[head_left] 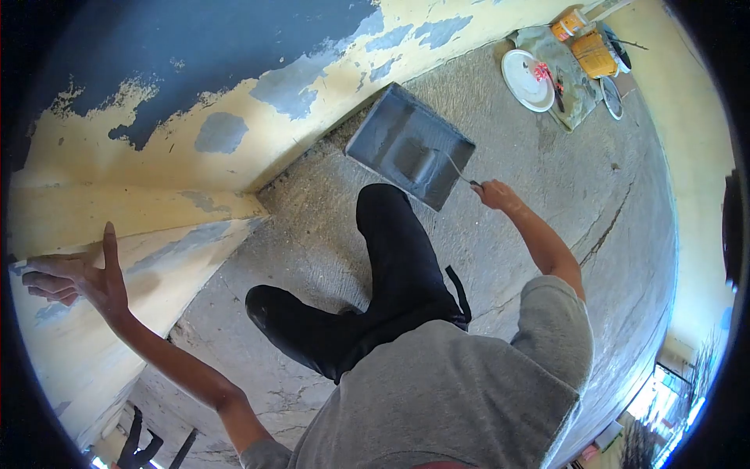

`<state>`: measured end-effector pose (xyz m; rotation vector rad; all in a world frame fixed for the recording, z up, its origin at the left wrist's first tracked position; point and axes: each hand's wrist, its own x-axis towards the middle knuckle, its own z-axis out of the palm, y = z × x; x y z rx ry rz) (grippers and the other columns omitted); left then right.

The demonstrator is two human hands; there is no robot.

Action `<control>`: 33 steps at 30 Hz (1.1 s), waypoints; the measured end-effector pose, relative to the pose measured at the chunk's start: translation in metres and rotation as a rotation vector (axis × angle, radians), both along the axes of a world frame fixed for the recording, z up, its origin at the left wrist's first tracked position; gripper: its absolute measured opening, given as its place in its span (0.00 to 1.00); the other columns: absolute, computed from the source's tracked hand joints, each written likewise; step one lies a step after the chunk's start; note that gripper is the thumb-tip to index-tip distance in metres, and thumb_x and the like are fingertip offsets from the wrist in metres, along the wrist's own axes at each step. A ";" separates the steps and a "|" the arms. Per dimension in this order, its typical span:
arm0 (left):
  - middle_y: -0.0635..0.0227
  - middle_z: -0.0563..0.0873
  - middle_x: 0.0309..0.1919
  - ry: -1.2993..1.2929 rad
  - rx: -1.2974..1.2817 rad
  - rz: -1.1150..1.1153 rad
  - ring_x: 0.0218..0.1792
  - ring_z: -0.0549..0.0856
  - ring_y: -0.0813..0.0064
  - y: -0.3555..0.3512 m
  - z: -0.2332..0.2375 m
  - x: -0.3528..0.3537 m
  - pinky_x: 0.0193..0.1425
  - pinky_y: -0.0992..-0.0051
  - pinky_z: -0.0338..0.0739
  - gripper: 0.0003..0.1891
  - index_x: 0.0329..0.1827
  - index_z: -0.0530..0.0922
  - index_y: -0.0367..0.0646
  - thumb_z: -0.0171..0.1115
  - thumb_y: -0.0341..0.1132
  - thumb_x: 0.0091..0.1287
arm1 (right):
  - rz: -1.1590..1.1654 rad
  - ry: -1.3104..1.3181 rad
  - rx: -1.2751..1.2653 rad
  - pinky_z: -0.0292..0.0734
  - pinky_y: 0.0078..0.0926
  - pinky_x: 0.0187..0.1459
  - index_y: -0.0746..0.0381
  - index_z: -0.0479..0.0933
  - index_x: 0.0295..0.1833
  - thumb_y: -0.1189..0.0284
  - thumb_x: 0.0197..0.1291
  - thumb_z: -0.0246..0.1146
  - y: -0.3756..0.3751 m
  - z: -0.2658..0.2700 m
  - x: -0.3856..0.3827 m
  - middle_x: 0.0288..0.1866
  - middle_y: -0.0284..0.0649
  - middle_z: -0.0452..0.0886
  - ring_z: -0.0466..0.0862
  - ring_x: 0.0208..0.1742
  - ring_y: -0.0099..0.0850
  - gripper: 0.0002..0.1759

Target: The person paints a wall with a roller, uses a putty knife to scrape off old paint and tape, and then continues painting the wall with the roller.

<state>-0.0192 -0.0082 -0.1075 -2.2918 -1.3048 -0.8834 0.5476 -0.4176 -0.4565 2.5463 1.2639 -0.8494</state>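
Observation:
My right hand (pixel 498 195) is closed around the handle of a paint roller (pixel 423 164). Its roller head lies in a dark paint tray (pixel 373 150) on the floor, coated in the same dark grey-blue as the tray's inside. The tray stands near the foot of the wall, just beyond my knees. Out to the left, my left hand (pixel 78 280) is at the corner of the wall, with its thumb stretched up and its fingers extended and slightly bent. Nothing shows in it.
The cream wall (pixel 180 168) carries dark paint above and grey bare patches below. At the back right, a white lid (pixel 526 82) with a red-and-white item on it, a yellow-orange bucket (pixel 594 55) and a smaller orange tub (pixel 569 25) stand on a sheet. The concrete floor (pixel 547 168) is cracked.

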 end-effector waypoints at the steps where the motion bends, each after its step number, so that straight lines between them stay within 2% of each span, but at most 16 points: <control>1: 0.39 0.70 0.64 -0.046 -0.009 -0.021 0.59 0.75 0.50 -0.002 0.000 0.001 0.64 0.56 0.72 0.48 0.72 0.50 0.31 0.75 0.44 0.61 | -0.004 0.023 0.014 0.79 0.52 0.48 0.69 0.83 0.40 0.47 0.72 0.49 0.018 -0.008 -0.001 0.37 0.62 0.83 0.84 0.44 0.58 0.34; 5: 0.39 0.70 0.64 -0.065 -0.186 -0.011 0.60 0.74 0.49 0.004 -0.002 -0.013 0.64 0.56 0.72 0.49 0.73 0.49 0.31 0.75 0.44 0.61 | 0.073 -0.038 0.191 0.78 0.52 0.49 0.70 0.83 0.35 0.47 0.72 0.49 0.078 -0.036 -0.007 0.37 0.62 0.83 0.84 0.44 0.58 0.35; 7: 0.34 0.51 0.71 -0.124 -0.226 -0.050 0.69 0.61 0.42 -0.009 0.012 0.008 0.72 0.53 0.62 0.65 0.77 0.31 0.32 0.78 0.47 0.56 | 0.091 -0.059 0.245 0.78 0.52 0.49 0.69 0.83 0.34 0.47 0.72 0.49 0.078 -0.031 -0.011 0.37 0.62 0.83 0.84 0.44 0.58 0.35; 10: 0.32 0.46 0.72 -0.022 -0.120 0.002 0.71 0.57 0.38 0.001 0.004 -0.005 0.71 0.50 0.63 0.66 0.78 0.31 0.34 0.77 0.52 0.55 | -0.006 0.006 0.034 0.78 0.52 0.49 0.68 0.83 0.38 0.47 0.72 0.50 0.022 -0.016 -0.007 0.40 0.61 0.84 0.84 0.45 0.58 0.33; 14: 0.33 0.53 0.71 0.025 -0.095 0.066 0.67 0.64 0.43 0.011 -0.009 -0.014 0.69 0.55 0.66 0.61 0.77 0.37 0.32 0.77 0.48 0.58 | -0.004 -0.011 -0.030 0.79 0.52 0.48 0.69 0.83 0.42 0.47 0.72 0.48 -0.036 -0.010 -0.003 0.41 0.61 0.84 0.85 0.46 0.56 0.34; 17: 0.34 0.58 0.70 0.073 -0.062 0.119 0.64 0.68 0.47 0.008 -0.004 -0.014 0.68 0.59 0.68 0.57 0.77 0.40 0.31 0.76 0.46 0.59 | -0.047 0.028 -0.023 0.79 0.52 0.48 0.69 0.83 0.43 0.47 0.72 0.48 0.003 -0.004 -0.014 0.42 0.61 0.84 0.85 0.46 0.57 0.34; 19: 0.30 0.31 0.74 -0.102 0.064 -0.035 0.75 0.33 0.28 -0.003 0.006 0.014 0.70 0.32 0.55 0.71 0.80 0.33 0.43 0.73 0.69 0.47 | 0.003 0.017 0.040 0.79 0.52 0.49 0.69 0.83 0.43 0.47 0.72 0.49 0.042 -0.030 -0.014 0.42 0.61 0.84 0.85 0.47 0.56 0.33; 20: 0.30 0.31 0.74 -0.099 0.068 -0.034 0.75 0.33 0.28 -0.006 0.008 0.018 0.70 0.32 0.55 0.71 0.80 0.33 0.43 0.73 0.69 0.47 | 0.004 0.020 0.044 0.79 0.52 0.49 0.69 0.83 0.43 0.47 0.72 0.49 0.051 -0.041 -0.018 0.42 0.61 0.84 0.85 0.47 0.56 0.33; 22: 0.30 0.31 0.74 0.149 0.306 0.138 0.75 0.32 0.28 -0.008 0.014 0.020 0.68 0.26 0.48 0.72 0.80 0.34 0.43 0.72 0.73 0.44 | -0.030 0.001 0.116 0.79 0.52 0.49 0.69 0.83 0.43 0.46 0.71 0.49 0.072 -0.050 -0.026 0.43 0.60 0.84 0.85 0.47 0.56 0.34; 23: 0.30 0.31 0.74 0.151 0.315 0.142 0.75 0.32 0.28 -0.006 0.016 0.018 0.68 0.26 0.48 0.72 0.80 0.34 0.43 0.72 0.73 0.44 | -0.026 0.004 0.125 0.79 0.52 0.49 0.69 0.83 0.43 0.46 0.71 0.49 0.070 -0.049 -0.028 0.43 0.60 0.84 0.85 0.47 0.56 0.34; 25: 0.30 0.32 0.74 0.114 0.297 0.128 0.75 0.31 0.29 -0.007 0.012 0.018 0.66 0.22 0.42 0.72 0.80 0.35 0.43 0.70 0.74 0.44 | -0.060 0.021 0.051 0.79 0.52 0.49 0.68 0.83 0.42 0.46 0.71 0.49 0.027 -0.034 -0.030 0.43 0.61 0.84 0.84 0.47 0.56 0.34; 28: 0.30 0.33 0.75 0.091 0.333 0.075 0.75 0.32 0.29 -0.003 0.010 0.018 0.65 0.22 0.41 0.72 0.81 0.36 0.43 0.69 0.75 0.44 | -0.116 -0.074 0.071 0.79 0.52 0.49 0.67 0.83 0.41 0.46 0.71 0.49 -0.040 -0.015 -0.034 0.42 0.60 0.84 0.84 0.46 0.58 0.33; 30: 0.30 0.34 0.75 0.072 0.344 0.065 0.75 0.32 0.30 -0.003 0.011 0.019 0.66 0.22 0.41 0.71 0.81 0.37 0.44 0.69 0.75 0.44 | -0.107 -0.023 -0.061 0.78 0.52 0.51 0.67 0.83 0.41 0.46 0.71 0.49 -0.061 0.013 -0.038 0.41 0.61 0.84 0.84 0.46 0.58 0.33; 33: 0.30 0.35 0.75 0.063 0.367 0.050 0.76 0.32 0.30 0.000 0.010 0.017 0.66 0.23 0.41 0.70 0.81 0.38 0.46 0.69 0.75 0.45 | -0.208 -0.072 -0.013 0.78 0.52 0.50 0.68 0.82 0.42 0.47 0.72 0.49 -0.085 0.013 -0.052 0.40 0.60 0.84 0.84 0.46 0.58 0.32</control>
